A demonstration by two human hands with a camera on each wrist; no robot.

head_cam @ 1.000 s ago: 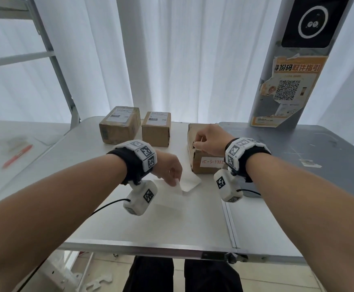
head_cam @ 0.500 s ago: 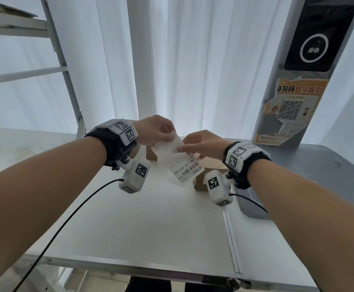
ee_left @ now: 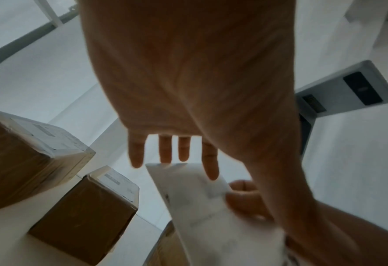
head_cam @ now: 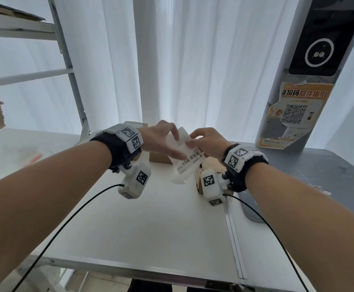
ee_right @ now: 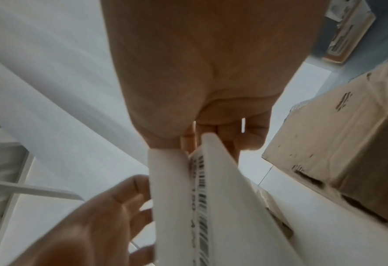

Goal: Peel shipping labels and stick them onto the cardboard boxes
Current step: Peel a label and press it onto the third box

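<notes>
**Label held in the air between both hands above the worktop**

At far left a metal shelf frame (head_cam: pixel 70 81) rises beside the white worktop (head_cam: pixel 142 224), whose near edge runs as a metal strip across the bottom of the head view. The broad middle of the worktop, from that edge up to the hands, carries only the 2 wrist cables.

The left hand (head_cam: pixel 161 140) is raised above the worktop with its fingers (ee_left: pixel 184 149) straight and spread; the index fingertip and the thumb lie against the left side of the shipping label (head_cam: pixel 185 157), so it is open, touching rather than clasping. Past it, at the far left of the worktop, stand 2 cardboard boxes: the larger box (ee_left: pixel 24 162) and, just to its right, the smaller box (ee_left: pixel 86 216), each with a white label on top whose print is too blurred to read.

The shipping label hangs upright in the air between the hands, its upper end splitting into 2 layers in the right wrist view. A barcode with small digits runs along it; the digits cannot be read.

The right hand (head_cam: pixel 208 144) pinches the label's upper right part between thumb and curled fingers. Below and right of it sits a third box (ee_right: pixel 338 144), partly hidden.

At far right a grey pillar (head_cam: pixel 311 85) stands on a grey surface, bearing a poster (head_cam: pixel 296 114) with a QR code and orange Chinese characters.
</notes>
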